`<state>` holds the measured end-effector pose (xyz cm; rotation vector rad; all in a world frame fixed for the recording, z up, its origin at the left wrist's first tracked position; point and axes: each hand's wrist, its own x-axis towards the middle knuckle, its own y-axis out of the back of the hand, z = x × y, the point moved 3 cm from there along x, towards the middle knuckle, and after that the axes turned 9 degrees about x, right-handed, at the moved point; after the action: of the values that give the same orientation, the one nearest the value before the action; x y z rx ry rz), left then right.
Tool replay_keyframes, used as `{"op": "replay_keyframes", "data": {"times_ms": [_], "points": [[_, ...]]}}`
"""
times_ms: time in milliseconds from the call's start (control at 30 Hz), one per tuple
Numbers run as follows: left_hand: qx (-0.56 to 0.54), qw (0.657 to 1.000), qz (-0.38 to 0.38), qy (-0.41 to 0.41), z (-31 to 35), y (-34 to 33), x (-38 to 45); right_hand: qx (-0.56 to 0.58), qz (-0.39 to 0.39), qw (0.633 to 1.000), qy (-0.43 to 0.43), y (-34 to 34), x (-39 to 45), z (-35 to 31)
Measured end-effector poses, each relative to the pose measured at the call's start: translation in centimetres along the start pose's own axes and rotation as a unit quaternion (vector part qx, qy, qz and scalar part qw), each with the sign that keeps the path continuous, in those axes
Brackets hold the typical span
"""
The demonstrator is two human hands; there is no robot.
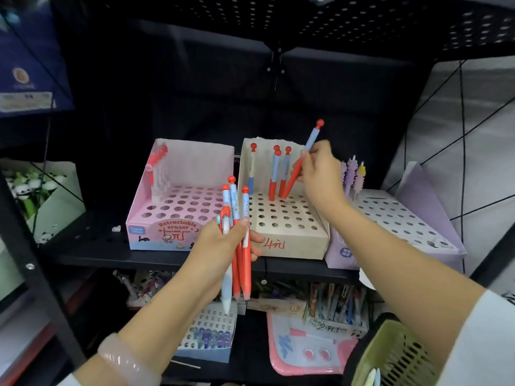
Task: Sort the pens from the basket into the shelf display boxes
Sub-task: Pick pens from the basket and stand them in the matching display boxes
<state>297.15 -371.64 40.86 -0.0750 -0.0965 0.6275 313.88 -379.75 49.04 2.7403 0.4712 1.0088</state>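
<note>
right hand (320, 174) reaches forward, pinching a tilted red-and-blue pen (302, 160), its tip at the beige display box (289, 227); left hand (223, 246) grips a bundle of pens (237, 246) upright before the box.

Pens (237, 246): glossy smooth plastic. Display boxes (292, 227): matt punched cardboard. Shelf (111, 254): matt black perforated metal. Basket (395, 355): green plastic mesh. Bracelet (125, 360): glossy, translucent.

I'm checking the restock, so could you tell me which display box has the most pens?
The beige box, middle of three: several red-and-blue pens stand in it.
</note>
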Motion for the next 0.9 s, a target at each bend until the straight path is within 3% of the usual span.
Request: {"op": "replay_keyframes", "data": {"times_ms": [267,433,500,600,633,700,800,833,900], "points": [[-0.016,1.000,0.008,-0.012,-0.4,0.4,0.1,-0.084,-0.004,0.996,0.037,-1.4,0.7,1.5],[-0.029,0.999,0.009,-0.014,-0.7,0.3,0.2,-0.211,-0.107,0.972,-0.011,-2.4,-0.4,3.3],[-0.036,0.999,0.011,-0.013,-0.7,0.5,0.2,-0.231,-0.096,0.968,-0.025,-2.2,-0.6,3.2],[-0.043,0.999,0.011,-0.013,-0.5,0.7,0.1,-0.176,-0.007,0.984,0.021,-1.3,-1.6,1.3],[-0.047,0.999,0.013,-0.013,-0.5,0.7,0.0,-0.147,-0.019,0.988,0.029,-1.4,-2.2,0.5],[-0.055,0.998,0.016,-0.013,-0.3,0.6,0.0,-0.041,-0.140,0.989,-0.025,-2.3,-4.2,-0.6],[-0.050,0.998,0.012,-0.020,0.0,0.4,-0.3,0.130,-0.314,0.928,-0.154,-3.5,-7.5,-1.7],[-0.047,0.999,0.010,-0.021,0.1,0.4,-0.4,0.156,-0.327,0.918,-0.160,-3.5,-8.0,-1.9],[-0.045,0.999,0.001,-0.015,0.2,0.4,-0.7,0.143,-0.289,0.938,-0.126,-3.4,-7.5,-2.3]]}}
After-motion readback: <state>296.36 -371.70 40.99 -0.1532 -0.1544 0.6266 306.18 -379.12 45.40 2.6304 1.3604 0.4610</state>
